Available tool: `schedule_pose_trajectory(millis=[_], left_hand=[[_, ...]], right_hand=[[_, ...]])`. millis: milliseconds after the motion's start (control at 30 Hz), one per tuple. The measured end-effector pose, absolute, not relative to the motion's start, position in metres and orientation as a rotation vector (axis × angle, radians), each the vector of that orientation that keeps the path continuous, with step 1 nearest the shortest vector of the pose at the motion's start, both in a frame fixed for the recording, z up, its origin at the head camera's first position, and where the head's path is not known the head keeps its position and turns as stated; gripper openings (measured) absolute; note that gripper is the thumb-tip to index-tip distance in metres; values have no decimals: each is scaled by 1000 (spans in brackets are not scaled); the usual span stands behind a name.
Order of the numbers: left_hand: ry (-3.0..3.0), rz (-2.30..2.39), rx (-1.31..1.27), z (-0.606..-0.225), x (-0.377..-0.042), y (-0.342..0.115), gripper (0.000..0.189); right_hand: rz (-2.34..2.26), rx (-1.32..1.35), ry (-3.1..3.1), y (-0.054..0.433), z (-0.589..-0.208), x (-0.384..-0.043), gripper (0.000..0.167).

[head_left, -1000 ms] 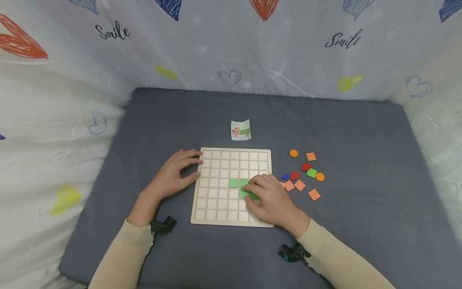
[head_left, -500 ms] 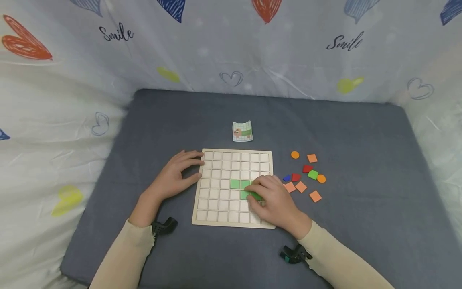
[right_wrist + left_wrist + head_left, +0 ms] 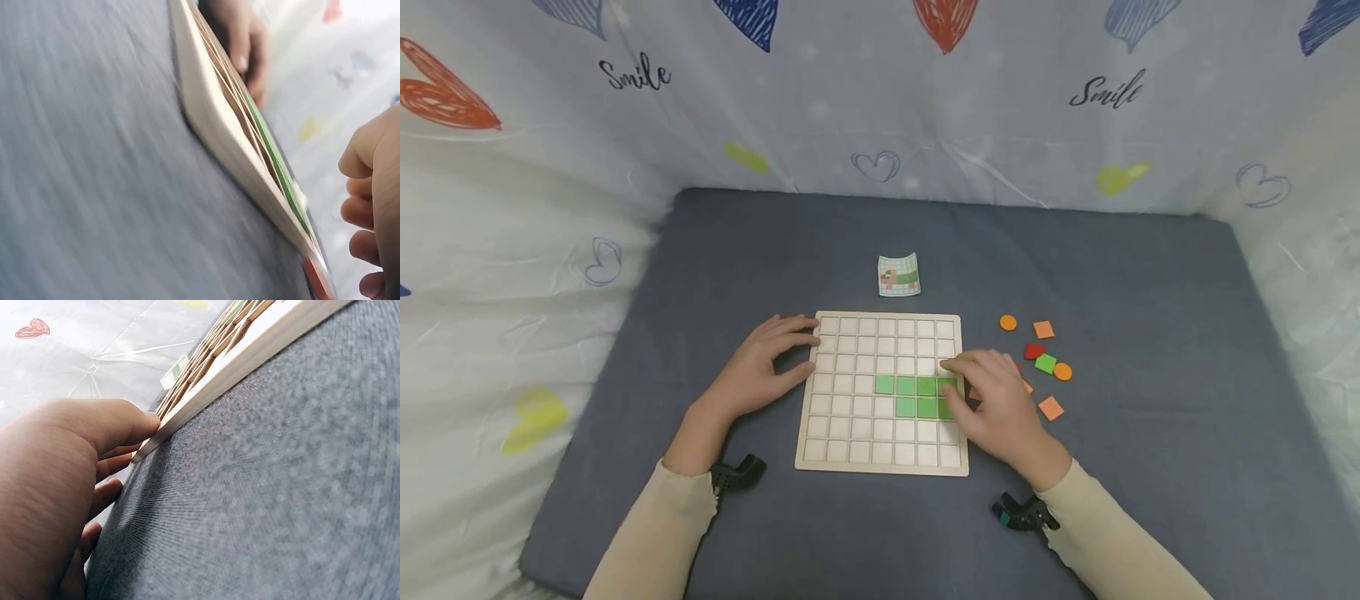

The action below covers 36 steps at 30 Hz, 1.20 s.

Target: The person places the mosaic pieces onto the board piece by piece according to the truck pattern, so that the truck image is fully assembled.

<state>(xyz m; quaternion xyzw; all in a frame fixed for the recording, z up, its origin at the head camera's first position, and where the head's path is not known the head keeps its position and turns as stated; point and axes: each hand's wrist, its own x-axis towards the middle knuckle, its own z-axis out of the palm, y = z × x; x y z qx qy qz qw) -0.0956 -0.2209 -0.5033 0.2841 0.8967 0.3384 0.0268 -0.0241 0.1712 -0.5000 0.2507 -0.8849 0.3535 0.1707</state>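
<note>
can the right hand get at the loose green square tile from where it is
Probably yes: the right hand appears to hold nothing, and the loose green square tile lies nearby with nothing visibly covering it. The red piece and orange disc crowding it might get nudged.

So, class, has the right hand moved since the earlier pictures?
Yes: against the wooden board, the right hand has moved right, to the board's right edge.

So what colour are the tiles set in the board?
The tiles are green, clearest in the head view.
</note>
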Motion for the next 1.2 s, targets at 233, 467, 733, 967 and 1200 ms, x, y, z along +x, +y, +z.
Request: schedule_pose_trajectory(millis=[233,467,733,967,1200], left_hand=[[2766,1071,895,-505,-96,-222,40],[2761,1063,888,-508,-96,-219,39],[2766,1066,888,-505,-95,-221,40],[2757,1085,886,-503,-95,-221,40],[2765,1066,881,-503,-95,-221,40]], right_hand=[[915,612,-2491,201,-497,-35,25],[903,480,-2530,242,-496,-37,23],[908,365,-2588,277,-496,-39,25],[883,237,-2715,290,-500,-42,29],[875,176,-2769,290,-504,-41,29]])
